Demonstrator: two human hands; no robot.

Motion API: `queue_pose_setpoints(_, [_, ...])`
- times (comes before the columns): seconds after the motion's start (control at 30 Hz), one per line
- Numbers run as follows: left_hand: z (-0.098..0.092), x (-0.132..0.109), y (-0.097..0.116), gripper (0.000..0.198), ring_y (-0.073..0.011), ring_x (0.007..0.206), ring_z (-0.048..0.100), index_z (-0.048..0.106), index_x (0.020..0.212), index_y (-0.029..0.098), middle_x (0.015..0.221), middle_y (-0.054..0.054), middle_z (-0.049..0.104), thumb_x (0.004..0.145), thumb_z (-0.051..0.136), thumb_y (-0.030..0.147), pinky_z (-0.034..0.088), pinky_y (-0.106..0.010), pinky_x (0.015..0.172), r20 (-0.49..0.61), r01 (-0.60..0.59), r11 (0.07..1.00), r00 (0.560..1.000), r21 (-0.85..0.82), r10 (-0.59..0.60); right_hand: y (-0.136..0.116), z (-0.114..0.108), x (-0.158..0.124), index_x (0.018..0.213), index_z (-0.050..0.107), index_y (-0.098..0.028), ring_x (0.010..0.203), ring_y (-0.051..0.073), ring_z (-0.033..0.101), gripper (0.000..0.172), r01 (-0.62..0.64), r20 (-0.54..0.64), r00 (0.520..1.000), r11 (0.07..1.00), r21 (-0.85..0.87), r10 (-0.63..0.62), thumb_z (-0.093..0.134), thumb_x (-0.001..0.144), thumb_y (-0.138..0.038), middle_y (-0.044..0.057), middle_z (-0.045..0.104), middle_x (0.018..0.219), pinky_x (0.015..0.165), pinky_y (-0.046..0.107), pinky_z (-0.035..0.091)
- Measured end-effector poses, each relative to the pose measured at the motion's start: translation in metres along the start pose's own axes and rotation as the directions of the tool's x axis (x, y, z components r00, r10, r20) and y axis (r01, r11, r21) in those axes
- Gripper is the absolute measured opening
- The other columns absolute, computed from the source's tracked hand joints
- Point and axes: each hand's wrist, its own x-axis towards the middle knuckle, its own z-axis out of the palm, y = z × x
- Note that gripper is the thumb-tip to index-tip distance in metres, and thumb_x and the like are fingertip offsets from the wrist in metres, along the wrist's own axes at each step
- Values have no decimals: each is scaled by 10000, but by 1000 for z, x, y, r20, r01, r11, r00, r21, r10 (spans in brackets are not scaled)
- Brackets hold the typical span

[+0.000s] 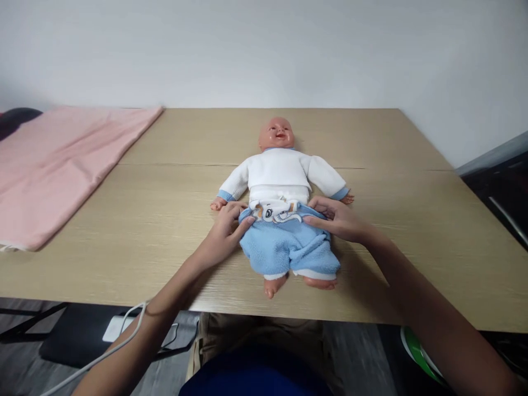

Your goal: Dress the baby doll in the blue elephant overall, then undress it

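A baby doll [278, 165] lies on its back on the table, head toward the wall and feet toward me. It wears a white long-sleeved top with blue cuffs. Blue fleece overalls [284, 242] cover its legs, and their bib, with an animal face on it, is folded at the waist. My left hand [229, 228] pinches the overalls' edge at the left side of the waist, thumb on top. On the other side, my right hand [334, 217] grips the matching edge between thumb and fingers. Both bare feet stick out below the white-trimmed leg hems.
A pink cloth [70, 165] is spread over the table's left part, with a dark object behind it. The wooden table [173, 264] meets a white wall. A white cable [107, 349] runs along my left forearm. Below the near edge are a black seat [74, 335] and a green-and-white round thing [418, 352].
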Motion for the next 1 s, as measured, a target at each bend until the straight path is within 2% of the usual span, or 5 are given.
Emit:
queue_pose_setpoints(0.13, [-1,11,-3,249,-325,1516,561,637,1147,229,1603,-167,632,1190,561,462,391,-556,1347,-47,-137,981,988,135,144,-4,0,4,874,680,-257,774,205,528,442,94,-85,990,973,-209,-114,782,1036,-655,-17,567,801,737,355,426])
queue_pose_setpoints(0.23, [3,29,-5,297,-285,1147,670,583,1093,249,1225,-110,740,1197,526,521,533,-459,1065,-83,-89,993,992,83,95,-4,3,13,983,686,-267,934,250,599,418,201,-199,952,965,-171,-234,724,1072,-673,21,625,955,896,386,498])
queue_pose_setpoints(0.37, [14,64,-12,421,-194,730,445,451,940,270,772,41,453,1174,590,591,386,-358,724,-209,28,1000,978,8,-26,2,8,35,919,548,-289,792,210,448,526,158,-330,931,987,-11,-153,702,1067,-770,-33,448,837,799,361,447])
queue_pose_setpoints(0.67, [12,82,-22,546,-177,836,475,622,959,217,892,17,530,1047,753,739,415,-318,786,24,60,931,998,-361,-55,25,5,56,1038,617,-279,772,192,486,603,54,-366,930,979,199,23,883,879,-796,-34,566,879,705,330,413])
queue_pose_setpoints(1.0, [13,107,-22,637,-174,768,414,554,1012,261,864,22,466,991,757,864,368,-317,710,-34,46,866,997,-497,-72,18,-7,76,942,648,-280,826,205,509,584,180,-467,877,979,100,-114,814,961,-839,-17,544,862,783,336,476])
